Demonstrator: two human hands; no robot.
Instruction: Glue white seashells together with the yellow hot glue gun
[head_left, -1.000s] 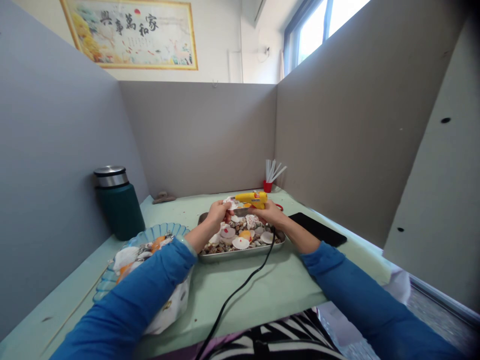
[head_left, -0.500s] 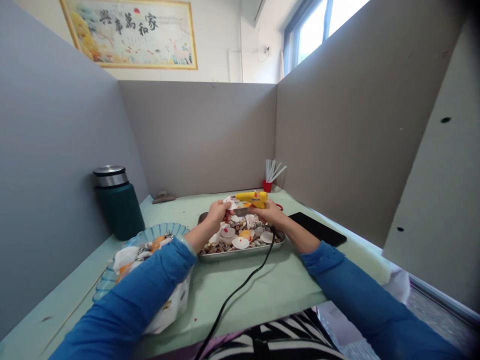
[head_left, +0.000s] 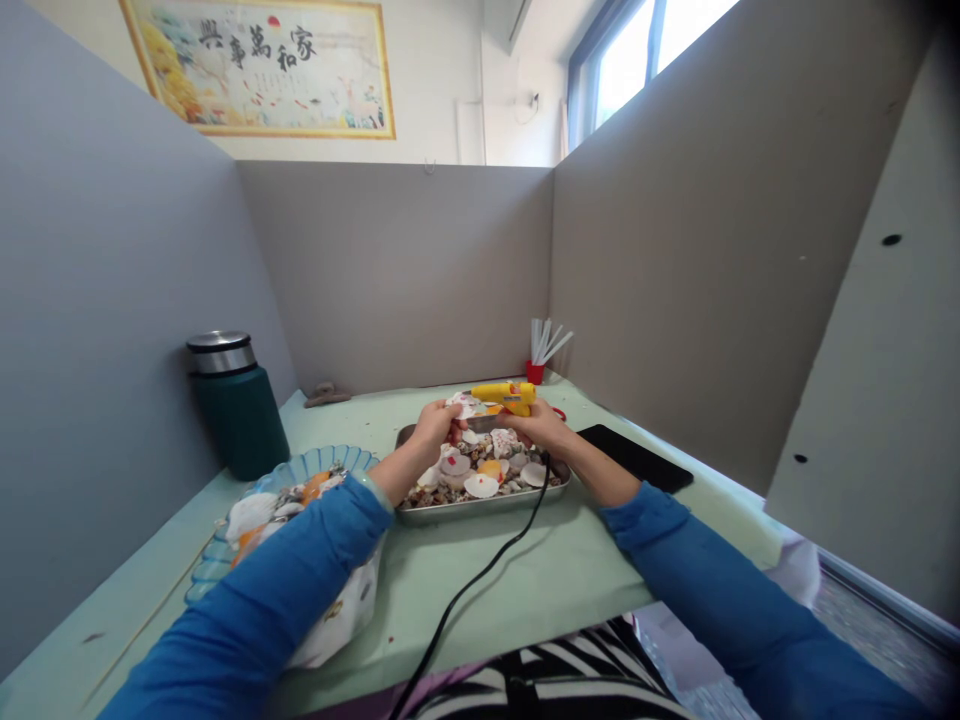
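Over a metal tray [head_left: 480, 506] filled with several seashells, my left hand [head_left: 435, 428] pinches a white patterned shell [head_left: 463, 404]. My right hand [head_left: 541, 430] is wrapped round the grip of a yellow hot glue gun [head_left: 504, 396]. The gun's nozzle points left and sits right at the held shell. Its black cord [head_left: 480, 580] runs from under my right hand down across the green table top toward me.
A blue glass plate [head_left: 225, 548] with more shells lies at the near left. A dark green flask [head_left: 236, 404] stands by the left partition. A red cup with glue sticks [head_left: 538, 360] is at the back, a black phone [head_left: 634, 458] right of the tray. Grey partitions enclose three sides.
The glue gun has shifted slightly left and down, so its nozzle now sits closer to the shell in my left hand. Both arms have otherwise stayed in place.
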